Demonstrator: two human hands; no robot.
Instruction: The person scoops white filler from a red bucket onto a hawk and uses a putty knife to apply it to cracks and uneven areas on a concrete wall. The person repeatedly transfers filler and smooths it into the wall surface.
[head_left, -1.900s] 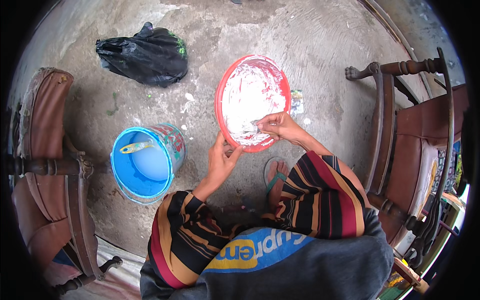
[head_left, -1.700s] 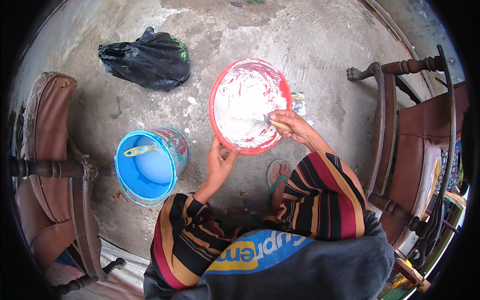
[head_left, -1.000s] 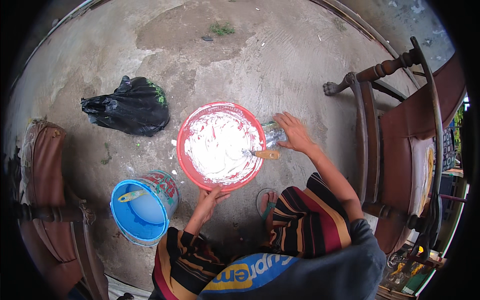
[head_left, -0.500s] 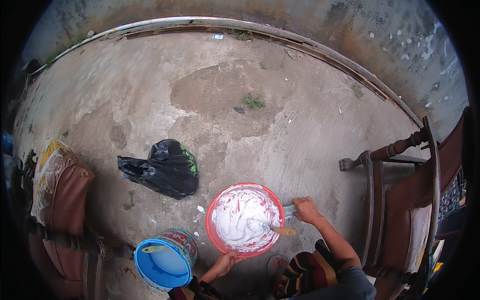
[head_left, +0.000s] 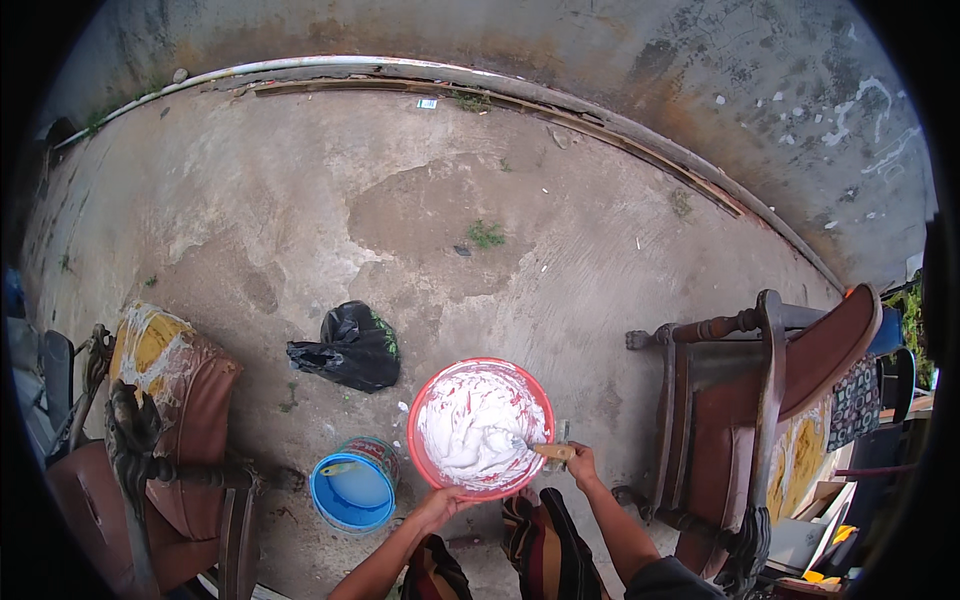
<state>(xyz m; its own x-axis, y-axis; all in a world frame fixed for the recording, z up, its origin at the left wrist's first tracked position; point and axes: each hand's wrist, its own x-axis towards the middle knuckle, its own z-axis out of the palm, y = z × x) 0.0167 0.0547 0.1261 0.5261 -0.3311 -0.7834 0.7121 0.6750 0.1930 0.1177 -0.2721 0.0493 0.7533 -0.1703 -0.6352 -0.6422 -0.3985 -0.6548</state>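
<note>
While the left hand point(head_left: 438, 508) grasps the near rim of a red basin point(head_left: 505, 492), the right hand point(head_left: 581, 466) bends its fingers at the butt of a wooden-handled tool point(head_left: 553, 452); whether they grip it, I cannot tell. The tool's head lies in white paste point(head_left: 465, 435) inside the basin, well short of the concrete floor's point(head_left: 600, 290) far edge. Left of it stands a blue bucket point(head_left: 345, 513) with a yellow handle point(head_left: 338, 468) inside. Brown chairs point(head_left: 208, 400) flank the floor's side edges. Farther out lies a black bag point(head_left: 350, 350); a pale pipe point(head_left: 300, 63) follows the far edge.
</note>
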